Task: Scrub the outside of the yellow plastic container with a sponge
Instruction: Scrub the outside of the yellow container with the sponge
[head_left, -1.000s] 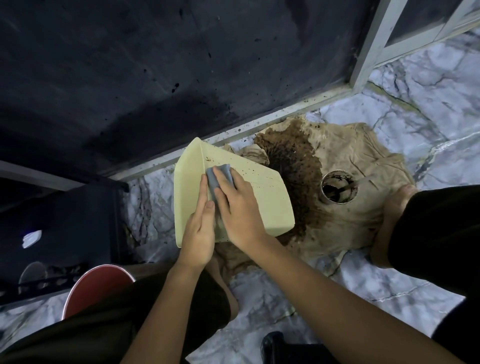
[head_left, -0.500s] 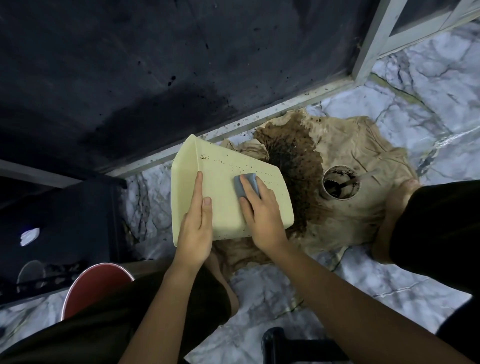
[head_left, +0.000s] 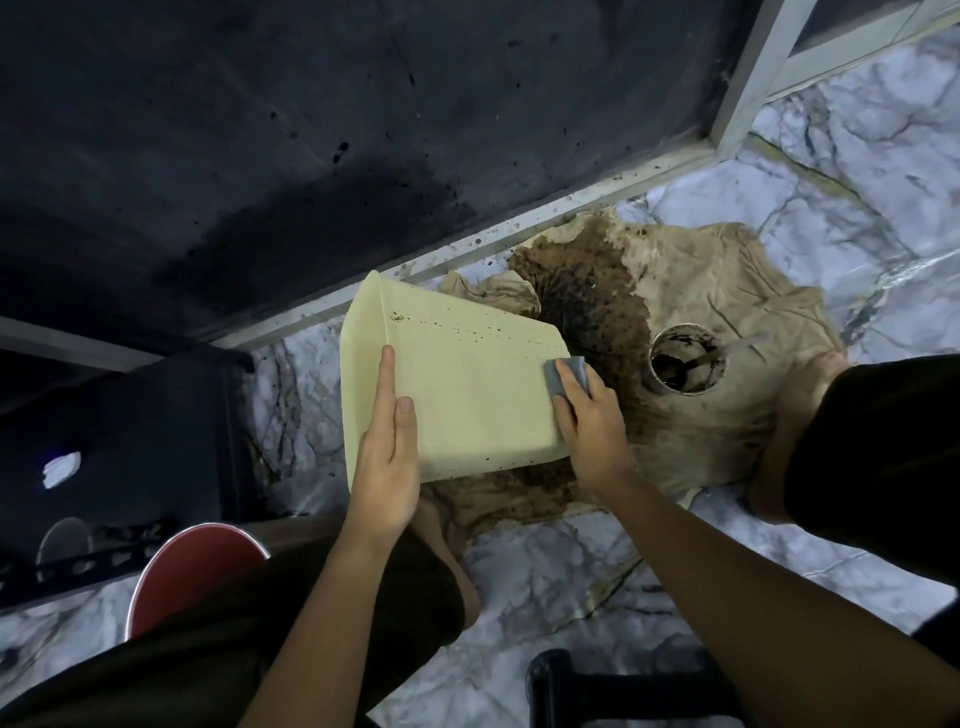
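From the head camera, the yellow plastic container (head_left: 467, 384) sits just left of centre, tipped on its side with its open mouth turned toward nine o'clock and one broad outer wall facing up, likely so that wall is easy to reach. The left hand (head_left: 387, 457) lies flat on that wall at about seven o'clock of it, fingers straight and pressed together, apparently bracing the container against the scrubbing. The right hand (head_left: 589, 415) is at the container's three o'clock edge, fingers curled over a grey sponge (head_left: 566, 374) and pressing it onto the wall near the base corner. Dark specks dot the wall along its twelve o'clock edge, so that strip probably needs more passes. Beneath and toward two o'clock spreads a stained brown cloth (head_left: 727, 415) on the marble floor (head_left: 857, 182), seemingly laid to catch the dirt. A small round cup (head_left: 685, 366) with dark residue stands on the cloth at three o'clock of the sponge. A red round object (head_left: 192, 566) shows at seven o'clock, partly hidden
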